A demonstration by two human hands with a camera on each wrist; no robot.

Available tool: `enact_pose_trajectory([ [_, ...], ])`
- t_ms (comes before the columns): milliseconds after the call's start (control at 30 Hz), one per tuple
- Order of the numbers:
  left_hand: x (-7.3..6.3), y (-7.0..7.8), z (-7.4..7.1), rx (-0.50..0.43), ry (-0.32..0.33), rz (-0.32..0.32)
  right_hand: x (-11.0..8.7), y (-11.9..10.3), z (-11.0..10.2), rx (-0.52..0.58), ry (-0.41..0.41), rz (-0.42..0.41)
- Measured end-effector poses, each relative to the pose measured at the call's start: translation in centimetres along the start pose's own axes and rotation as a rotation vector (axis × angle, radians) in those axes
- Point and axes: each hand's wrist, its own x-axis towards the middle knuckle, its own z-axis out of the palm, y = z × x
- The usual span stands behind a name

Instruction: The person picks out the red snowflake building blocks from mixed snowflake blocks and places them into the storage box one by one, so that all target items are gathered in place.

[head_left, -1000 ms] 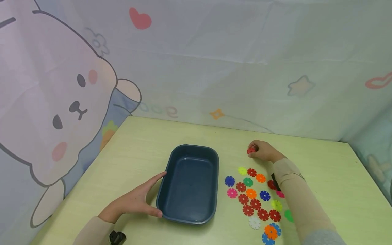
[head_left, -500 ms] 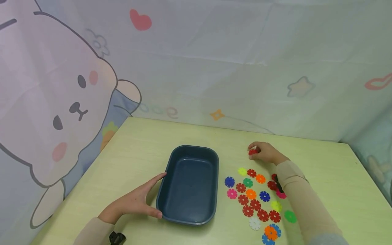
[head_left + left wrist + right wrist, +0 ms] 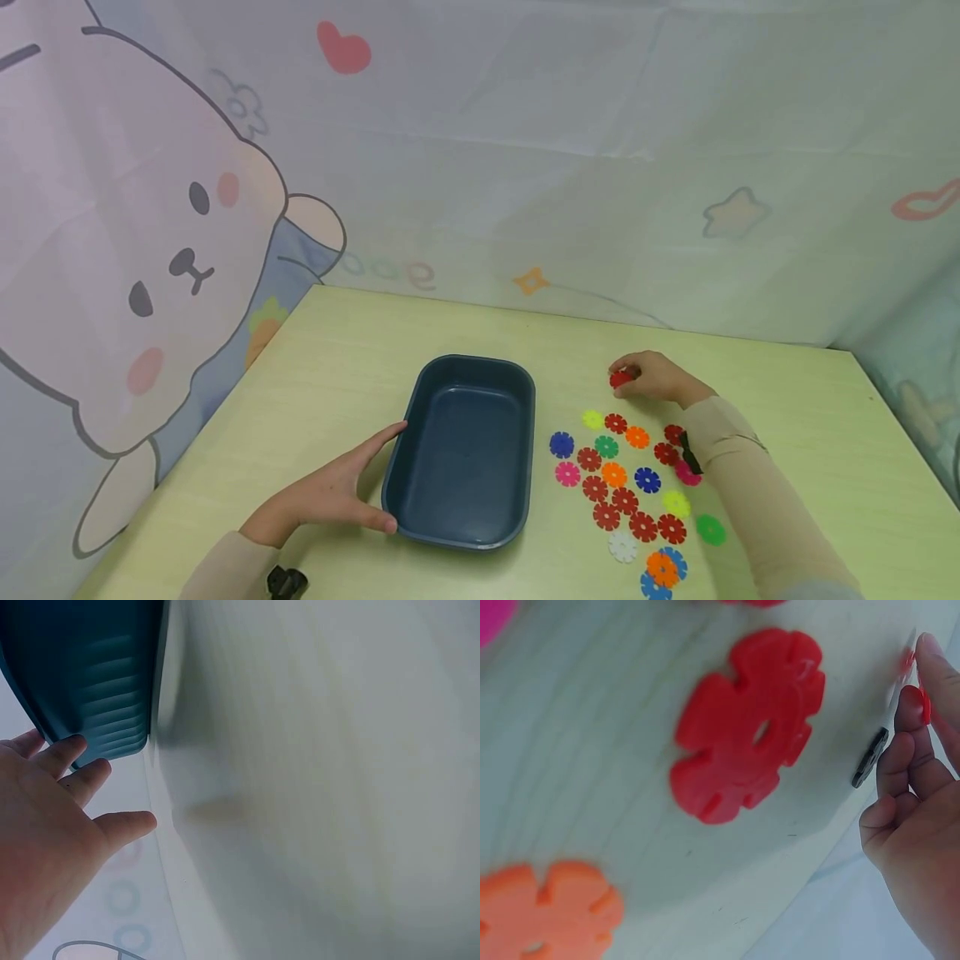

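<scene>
My right hand (image 3: 660, 377) pinches a red notched plastic disc (image 3: 620, 379) between thumb and fingers, above the far edge of a spread of flat discs. In the right wrist view this held disc (image 3: 925, 706) shows edge-on at the fingertips. Close below those fingers is a dark notched disc (image 3: 870, 757). My left hand (image 3: 330, 493) rests against the left side of a dark blue rectangular basin (image 3: 532, 442), fingers extended and thumb spread apart. From the left wrist, several fingertips overlap the basin's (image 3: 112, 682) outer wall. Nothing lies inside the basin.
Right of the basin lie several loose notched discs, among them a white disc (image 3: 622, 547), a green disc (image 3: 711, 530) and an orange disc (image 3: 663, 569) lying over blue ones. A printed cloth (image 3: 480, 167) hangs behind the pale wooden table (image 3: 360, 358).
My right hand has shifted slightly right and nearer to me, still pinching the red disc. More of the discs by its sleeve have come into sight. The left hand and basin stay put.
</scene>
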Motion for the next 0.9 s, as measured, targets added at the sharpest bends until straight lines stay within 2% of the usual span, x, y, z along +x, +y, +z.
enact_pose_trajectory([
  [333,0.1,-0.1,-0.1,-0.009,-0.008,0.001,-0.3,-0.5,-0.1,-0.025,-0.009,0.014],
  [533,0.1,-0.1,-0.1,-0.007,-0.005,-0.003,-0.2,-1.0,0.0,-0.01,0.018,0.007],
  [667,0.1,-0.1,-0.1,-0.013,-0.006,-0.006,0.0,-2.0,-0.1,-0.003,0.054,-0.057],
  [900,0.0,-0.2,-0.1,-0.016,-0.007,-0.01,0.0,-5.8,-0.7,-0.015,0.111,-0.218],
])
